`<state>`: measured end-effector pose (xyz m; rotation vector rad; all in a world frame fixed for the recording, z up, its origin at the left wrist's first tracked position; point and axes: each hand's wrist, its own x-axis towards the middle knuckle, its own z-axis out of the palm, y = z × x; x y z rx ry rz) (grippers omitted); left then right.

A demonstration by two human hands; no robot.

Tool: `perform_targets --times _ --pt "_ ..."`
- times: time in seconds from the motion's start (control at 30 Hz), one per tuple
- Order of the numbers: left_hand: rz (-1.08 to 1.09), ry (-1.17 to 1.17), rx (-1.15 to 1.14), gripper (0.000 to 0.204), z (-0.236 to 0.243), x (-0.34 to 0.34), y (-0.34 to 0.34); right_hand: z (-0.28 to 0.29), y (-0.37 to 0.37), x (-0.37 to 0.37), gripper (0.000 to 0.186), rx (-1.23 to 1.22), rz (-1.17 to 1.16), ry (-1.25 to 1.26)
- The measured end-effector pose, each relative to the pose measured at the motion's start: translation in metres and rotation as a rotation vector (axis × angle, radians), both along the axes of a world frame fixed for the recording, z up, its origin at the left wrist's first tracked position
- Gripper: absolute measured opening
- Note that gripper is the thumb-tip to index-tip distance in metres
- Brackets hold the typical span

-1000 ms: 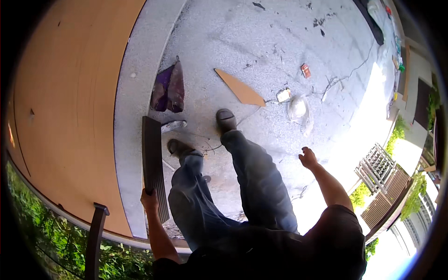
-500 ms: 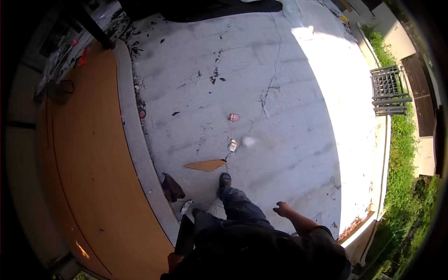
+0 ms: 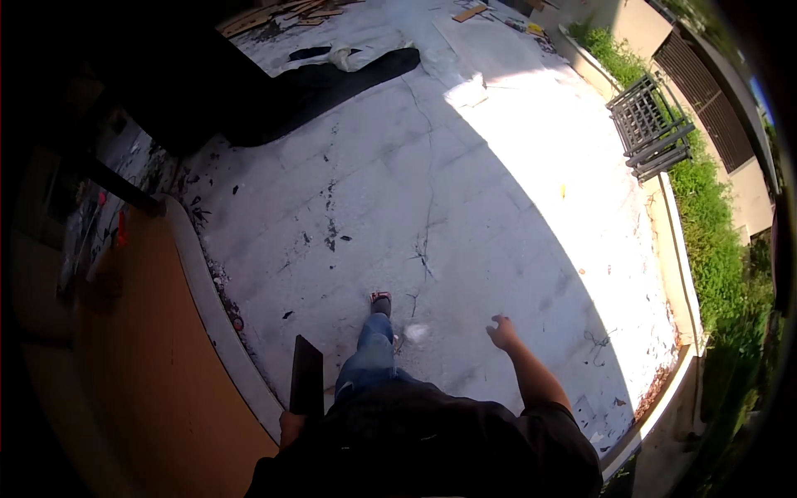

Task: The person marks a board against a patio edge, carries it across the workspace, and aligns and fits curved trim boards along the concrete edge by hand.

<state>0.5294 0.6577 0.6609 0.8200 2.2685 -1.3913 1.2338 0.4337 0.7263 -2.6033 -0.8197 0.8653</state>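
Observation:
My left hand [image 3: 291, 427] is closed round the lower end of a flat, dark rectangular board [image 3: 307, 378], which stands out ahead of it beside my leg; its kind does not show. Out to the right, my right hand [image 3: 502, 332] hangs over the pale floor with nothing in it, fingers loosely bent and apart. One shoe [image 3: 380, 305] is stretched forward at a small reddish packet [image 3: 381, 295]; whether it touches the packet or covers part of it, I cannot tell. A white patch [image 3: 417, 332] lies on the floor right of my leg.
Along the left runs a brown panel surface [image 3: 166, 357] with a grey curb [image 3: 199, 274]. A large black sheet [image 3: 357, 87] lies far ahead, with wooden planks [image 3: 286, 15] beyond. Dark debris [image 3: 332, 232] dots the floor. A grey metal rack [image 3: 647, 124] leans by plants at right.
I have stepped forward: the cardboard piece and the dark cloth have dropped out of sight. The dark board has swung up and forward in my left hand. More of the black sheet shows.

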Motion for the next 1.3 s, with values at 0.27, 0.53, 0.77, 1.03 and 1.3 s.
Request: perform_targets --times 0.27,0.53,0.77,1.03,1.3 --pt "-0.146 -0.547 0.161 0.054 0.026 0.209 0.298 0.01 -0.04 0.058 0.055 -0.219 -0.398 0.11" --pt "-0.206 -0.614 0.097 0.046 0.043 0.468 0.519 0.011 0.021 0.121 0.044 -0.402 -0.906 0.413" --pt "-0.291 -0.685 -0.001 0.074 0.101 0.733 0.606 -0.044 0.228 0.454 0.053 -0.163 -0.436 0.131" --pt "-0.328 -0.761 0.028 0.061 0.104 0.974 0.718 0.076 0.551 0.855 0.047 0.404 -0.489 0.105" --pt "-0.51 -0.713 -0.119 0.063 0.087 1.261 0.902 0.016 0.549 0.983 0.048 0.036 -0.808 0.331"
